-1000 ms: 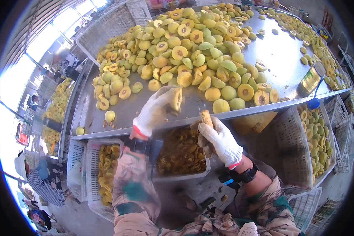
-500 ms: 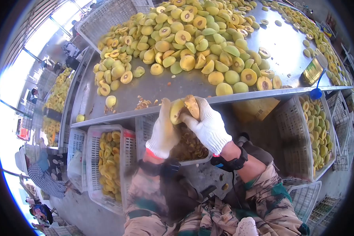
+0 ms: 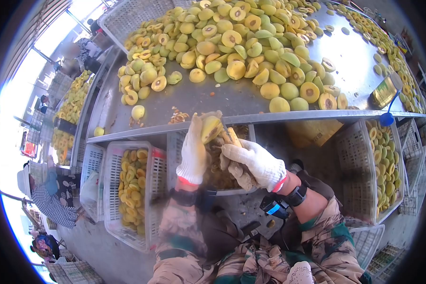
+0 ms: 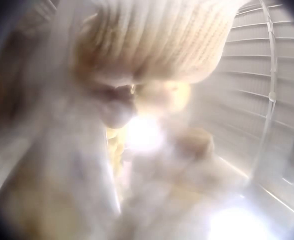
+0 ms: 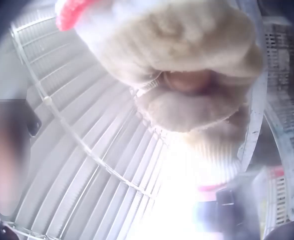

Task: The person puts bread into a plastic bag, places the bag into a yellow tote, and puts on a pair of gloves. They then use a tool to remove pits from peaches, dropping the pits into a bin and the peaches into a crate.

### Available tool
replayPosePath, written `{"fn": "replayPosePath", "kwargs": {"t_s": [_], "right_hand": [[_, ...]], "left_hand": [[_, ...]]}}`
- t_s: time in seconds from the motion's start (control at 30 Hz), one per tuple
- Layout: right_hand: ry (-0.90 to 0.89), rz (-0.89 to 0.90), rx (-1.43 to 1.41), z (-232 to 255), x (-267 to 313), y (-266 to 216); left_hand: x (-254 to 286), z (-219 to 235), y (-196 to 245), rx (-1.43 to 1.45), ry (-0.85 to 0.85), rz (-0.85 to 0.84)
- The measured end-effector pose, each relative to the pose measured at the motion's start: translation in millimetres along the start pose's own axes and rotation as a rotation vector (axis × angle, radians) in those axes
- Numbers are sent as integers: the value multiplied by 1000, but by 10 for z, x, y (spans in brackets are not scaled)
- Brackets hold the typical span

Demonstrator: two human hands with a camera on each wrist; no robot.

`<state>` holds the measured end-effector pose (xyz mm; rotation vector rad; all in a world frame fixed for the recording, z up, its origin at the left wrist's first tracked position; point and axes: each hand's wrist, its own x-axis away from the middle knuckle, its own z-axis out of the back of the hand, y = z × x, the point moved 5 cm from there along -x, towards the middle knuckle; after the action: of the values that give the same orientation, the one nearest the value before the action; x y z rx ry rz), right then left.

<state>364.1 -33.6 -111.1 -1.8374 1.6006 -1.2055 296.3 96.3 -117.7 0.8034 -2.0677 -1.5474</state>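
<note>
In the head view my gloved left hand [image 3: 192, 154] holds a yellow-green peach half [image 3: 211, 128] at the front edge of the table. Close on its right, my gloved right hand [image 3: 258, 163] grips a tool by its wooden handle [image 3: 234, 137], the narrow metal tip right at the fruit. The right wrist view has the curled glove [image 5: 187, 40] with the brown handle end [image 5: 189, 80] inside the fist. Blur fills most of the left wrist view, where a ribbed glove [image 4: 152, 45] shows at the top.
A heap of peach halves [image 3: 236, 42] lies on the metal table [image 3: 184, 97]. Beneath my hands is a crate [image 3: 232, 191] of brown scraps. Crates of fruit stand at left [image 3: 112, 189] and right [image 3: 359, 184]. A yellow can [image 3: 383, 92] sits near the table edge.
My left hand, with cut fruit in it, has come from over the tabletop to the table's edge. Both hands met at the fruit, then the right drew back slightly with the tool.
</note>
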Motion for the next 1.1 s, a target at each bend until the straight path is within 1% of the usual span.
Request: {"fn": "replayPosePath", "kwargs": {"t_s": [0.07,0.17,0.2,0.3,0.37,0.43,0.47,0.57,0.6,0.7,0.73,0.8,0.83,0.9,0.93,1.0,1.03,1.07,1.1], "right_hand": [[19,-49,68,28,7,-1],[79,-98,251,-1,20,1],[104,-109,326,-23,12,4],[381,149,616,24,-99,133],[370,100,572,32,-87,153],[338,43,519,36,-89,137],[348,78,513,38,-106,148],[370,157,464,28,-163,244],[373,168,429,17,-167,262],[359,173,263,-18,-137,245],[351,172,198,-30,-121,223],[334,166,175,-31,-109,198],[326,163,162,-28,-102,182],[182,23,84,13,-61,141],[110,-47,44,25,-36,122],[75,-90,78,37,3,72],[57,-112,97,37,17,76],[45,-87,107,42,7,96],[134,-66,182,60,-9,118]], "left_hand": [[11,28,16,-49,30,-20],[33,64,-79,159,44,255],[39,63,-105,197,57,265],[39,-20,-171,298,67,280],[49,-130,-114,347,38,270],[48,-156,-93,281,127,188],[58,-159,-88,247,174,148],[77,-132,-170,124,234,-15],[98,-151,-201,197,245,11],[122,-202,-185,394,205,65],[127,-219,-168,409,198,67],[126,-256,-150,438,181,73],[119,-244,-154,400,195,56],[98,-187,-184,321,222,25],[82,-160,-181,244,212,-18],[57,-108,-171,91,189,-100],[51,-96,-207,136,183,-42],[44,-83,-237,182,178,13],[36,-74,-257,227,173,67]]}}
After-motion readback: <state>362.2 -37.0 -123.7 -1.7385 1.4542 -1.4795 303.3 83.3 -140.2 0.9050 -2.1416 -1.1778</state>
